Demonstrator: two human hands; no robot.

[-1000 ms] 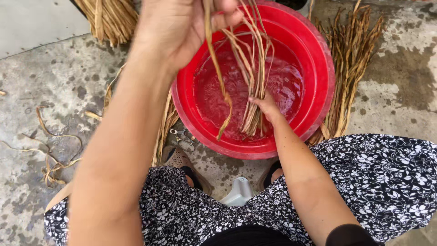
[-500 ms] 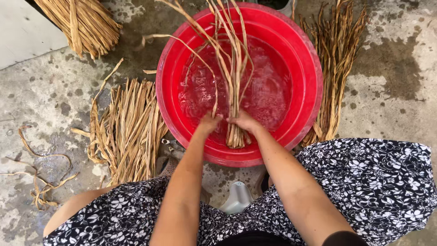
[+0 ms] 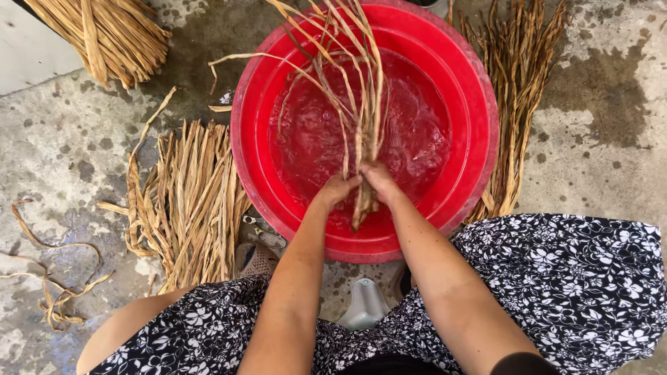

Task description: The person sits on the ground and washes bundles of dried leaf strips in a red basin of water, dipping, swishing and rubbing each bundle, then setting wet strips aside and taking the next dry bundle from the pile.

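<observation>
A round red basin (image 3: 472, 104) with water stands on the concrete floor before me. My left hand (image 3: 335, 189) and my right hand (image 3: 381, 182) sit side by side over the near part of the basin. Both are closed around one bundle of long tan dried plant strips (image 3: 358, 125). The strips fan upward and away from my hands over the water, and the bundle's short lower end hangs down into the basin below my fingers.
A loose pile of dried strips (image 3: 184, 201) lies left of the basin, another darker pile (image 3: 517, 97) lies right of it, and a tied bundle (image 3: 104, 35) sits at the top left. Stray strips (image 3: 55, 292) curl on the wet floor. A small white stool (image 3: 365, 305) shows between my knees.
My left hand came down from high above the basin to join the right hand on the bundle. The strips now stand fanned away from me over the water.
</observation>
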